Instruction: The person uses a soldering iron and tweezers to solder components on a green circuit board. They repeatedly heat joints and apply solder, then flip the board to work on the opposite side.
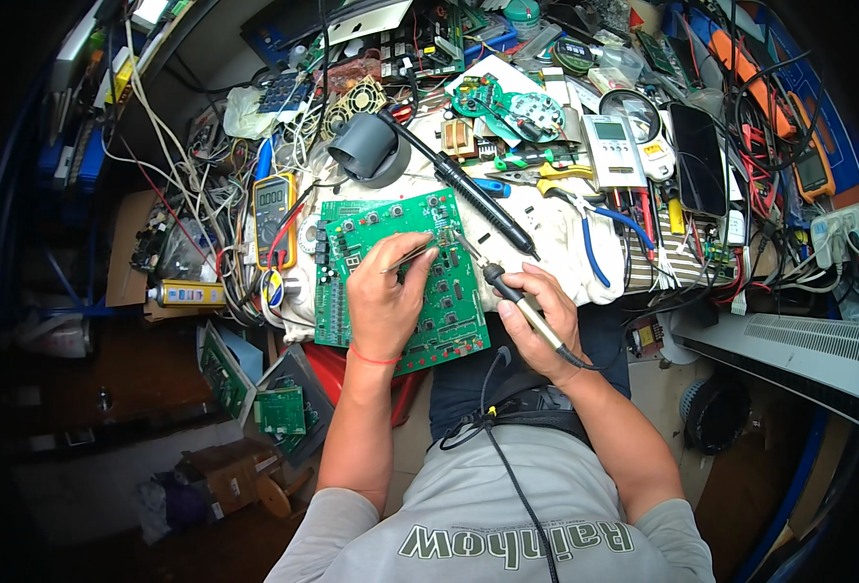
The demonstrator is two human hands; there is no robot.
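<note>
- The left hand [383, 296] pinched what looked like slim metal tweezers [409, 257] between thumb and forefinger, the gap between those digits closed onto the tool; whether its tips gripped anything was too small to tell.
- The right hand [552, 299] wrapped its fingers around a soldering iron [543, 328], pen-fashion, its tip aimed at the upper right part of the board.
- The green circuit board [468, 321] lay beneath the left hand, partly on the white cloth [558, 255], its near edge jutting out toward the lap.
- That overhang seemed the weak spot: pressure on the near edge could have tipped the board and shifted the work under the iron.
- The left fingertips were close to the iron's tip (uncomfortably so, if it was hot), so a small slip of either hand could have burned skin or marked neighbouring parts.
- The iron's dark cord [600, 367] trailed off to the right; a snag there could have tugged the tip sideways.
- Blue-handled pliers [595, 248] and a black rod-shaped tool [483, 199] lay near the right hand, where a careless swing could have knocked them.
</note>
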